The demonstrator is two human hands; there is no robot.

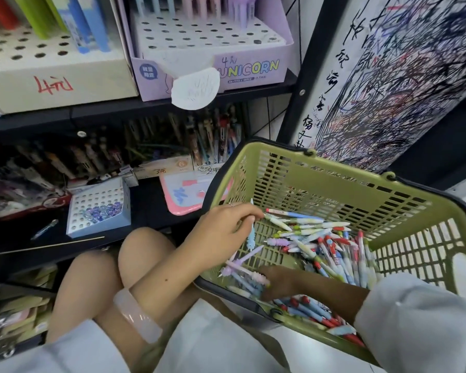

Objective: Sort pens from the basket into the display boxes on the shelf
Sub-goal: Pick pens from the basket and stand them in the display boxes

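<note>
Both hands in green basket (334, 181), left hand (223, 232) grip pinching blue pen (251, 238), right hand (277, 282) grip clutching pastel pens (242, 273)

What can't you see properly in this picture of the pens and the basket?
Head view only:
- Right hand: its fingertips are buried among the pens, so what it holds is unclear.
- Basket: the near corner is covered by the right sleeve.
- Pens on the lower shelf: in shadow, too dark to tell apart.
- Unicorn box: pen tops cut off by the top edge; a paper tag covers part of the front.
</note>
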